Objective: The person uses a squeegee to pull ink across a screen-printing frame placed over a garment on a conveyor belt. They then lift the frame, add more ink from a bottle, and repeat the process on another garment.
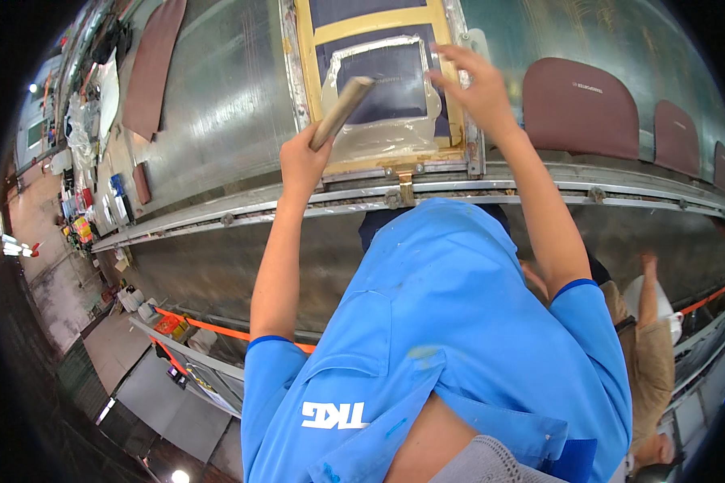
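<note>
My left hand (302, 157) is closed around a long, flat wooden-looking bar (344, 105), likely a squeegee, held tilted over a screen frame (362, 24) with yellow tape edges and dark mesh. Pale grey paste (379, 138) lies along the lower part and edges of that screen's window. My right hand (479, 90) is raised at the frame's right side, fingers apart and bent, holding nothing visible. Whether its fingertips touch the frame is unclear.
Maroon flat pieces (580, 105) lie along the long metal table (217, 64), more at left. A metal rail (266, 208) runs along its edge. Tools and containers (80, 225) crowd the far left. Another person in brown (652, 362) is at my right, below the rail.
</note>
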The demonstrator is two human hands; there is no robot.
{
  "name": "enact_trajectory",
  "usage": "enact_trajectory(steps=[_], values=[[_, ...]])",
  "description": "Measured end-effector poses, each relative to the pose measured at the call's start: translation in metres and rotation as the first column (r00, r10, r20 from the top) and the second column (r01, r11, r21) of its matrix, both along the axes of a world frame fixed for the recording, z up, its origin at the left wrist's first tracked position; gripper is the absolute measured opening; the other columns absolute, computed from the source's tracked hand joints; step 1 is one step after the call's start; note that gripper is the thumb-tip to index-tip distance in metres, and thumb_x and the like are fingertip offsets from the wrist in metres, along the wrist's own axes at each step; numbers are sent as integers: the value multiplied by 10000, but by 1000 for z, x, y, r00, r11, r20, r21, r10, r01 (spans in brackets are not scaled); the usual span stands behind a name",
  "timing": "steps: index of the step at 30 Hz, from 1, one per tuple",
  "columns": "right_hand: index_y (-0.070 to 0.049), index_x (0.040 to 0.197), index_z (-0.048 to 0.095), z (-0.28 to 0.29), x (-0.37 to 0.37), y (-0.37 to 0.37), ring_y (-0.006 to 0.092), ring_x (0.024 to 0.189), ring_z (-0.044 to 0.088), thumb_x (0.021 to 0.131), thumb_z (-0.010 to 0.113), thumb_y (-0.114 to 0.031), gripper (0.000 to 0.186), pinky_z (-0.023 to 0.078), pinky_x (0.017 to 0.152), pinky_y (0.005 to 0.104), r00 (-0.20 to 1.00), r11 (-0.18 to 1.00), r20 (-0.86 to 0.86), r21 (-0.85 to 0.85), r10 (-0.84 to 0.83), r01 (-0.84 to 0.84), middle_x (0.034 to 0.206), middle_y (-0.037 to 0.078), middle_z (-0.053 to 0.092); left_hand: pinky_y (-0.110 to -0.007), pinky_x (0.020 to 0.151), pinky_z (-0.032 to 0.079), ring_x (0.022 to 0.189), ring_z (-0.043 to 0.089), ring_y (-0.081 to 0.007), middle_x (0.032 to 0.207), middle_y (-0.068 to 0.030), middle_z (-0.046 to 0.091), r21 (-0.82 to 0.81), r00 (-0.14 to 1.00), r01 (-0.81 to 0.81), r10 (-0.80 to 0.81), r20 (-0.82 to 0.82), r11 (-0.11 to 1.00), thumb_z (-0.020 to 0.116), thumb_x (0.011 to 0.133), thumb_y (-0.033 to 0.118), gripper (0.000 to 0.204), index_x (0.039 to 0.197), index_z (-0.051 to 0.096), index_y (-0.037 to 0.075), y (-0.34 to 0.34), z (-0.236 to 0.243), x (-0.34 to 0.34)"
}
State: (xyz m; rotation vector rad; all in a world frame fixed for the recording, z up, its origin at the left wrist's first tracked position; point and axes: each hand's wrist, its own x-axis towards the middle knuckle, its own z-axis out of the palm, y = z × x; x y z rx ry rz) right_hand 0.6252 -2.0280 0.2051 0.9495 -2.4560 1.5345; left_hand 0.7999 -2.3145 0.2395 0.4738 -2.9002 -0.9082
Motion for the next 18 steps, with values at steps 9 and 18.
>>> enact_trajectory(steps=[9,18], values=[[-96,1323,604,-93,-75,23,380,1032,647,835,731,-380,578,497,921,437,799,906,431,136,-419,401,1151,223,670,-435,689,523,738,689,-399,778,-236,686,-3,934,-350,349,-71,937,685,823,208,283,983,677,-25,4,-20,0],[-159,1270,666,-79,-93,-2,113,618,497,930,649,-261,355,435,626,304,763,886,470,104,-444,451,764,24,617,-519,762,515,808,668,-467,804,-265,685,-170,942,-322,332,38,931,650,848,273,334,1018,667,-14,9,-33,-11]])
